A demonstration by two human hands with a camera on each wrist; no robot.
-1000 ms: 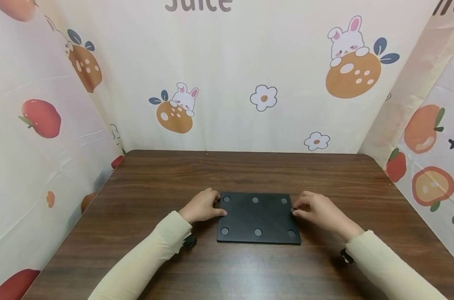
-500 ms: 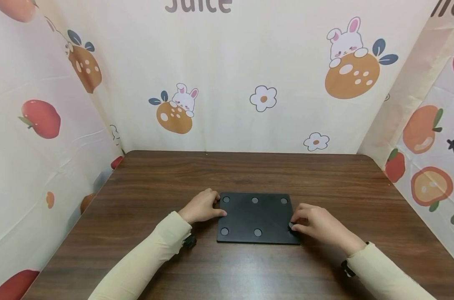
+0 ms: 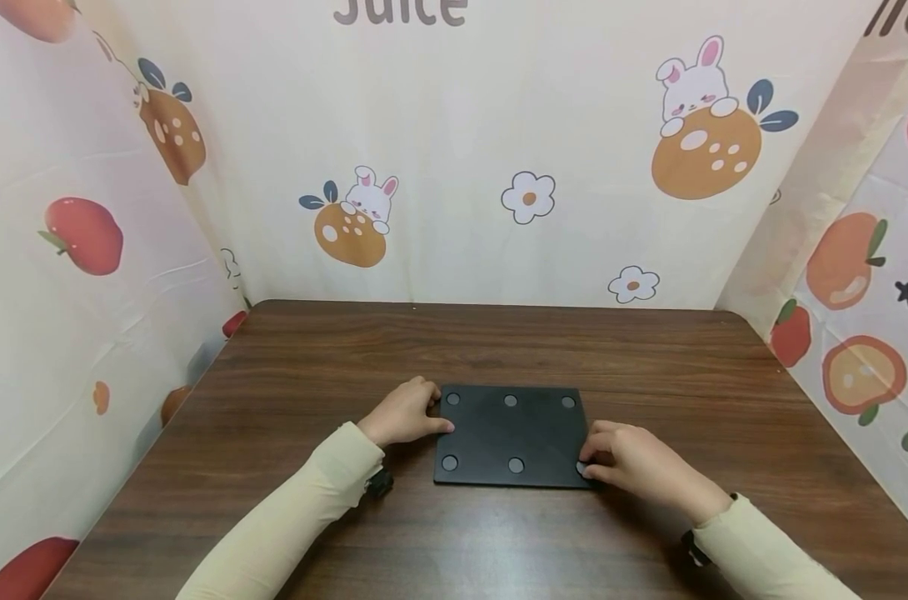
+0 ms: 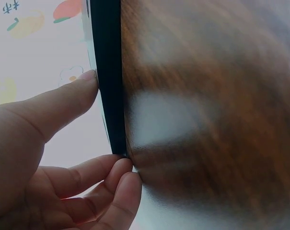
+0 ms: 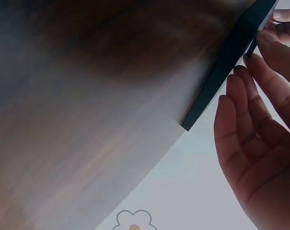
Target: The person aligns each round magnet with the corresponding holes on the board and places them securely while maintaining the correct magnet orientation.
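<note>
A flat black board [image 3: 514, 433] lies on the table, with round grey spots along its far and near edges. My left hand [image 3: 405, 412] holds the board's left side, thumb on the top face and fingers curled at the edge. The left wrist view shows that board edge-on [image 4: 109, 81] against the thumb and fingertips. At the near right corner, my right hand [image 3: 637, 458] pinches a small grey disc [image 3: 581, 467] between thumb and index finger. The disc appears edge-on as a thin dark piece [image 5: 251, 48] in the right wrist view, tilted against the board.
The brown wooden table [image 3: 334, 342] reaches back to a printed curtain [image 3: 454, 125]. Curtain panels with fruit pictures also hang at the left [image 3: 42, 333] and right. Each wrist carries a small black device [image 3: 381, 482] at the cream sleeve.
My right hand has moved toward me along the board's right side, bringing the disc from mid-edge to the near right corner spot. The left hand and board have stayed put.
</note>
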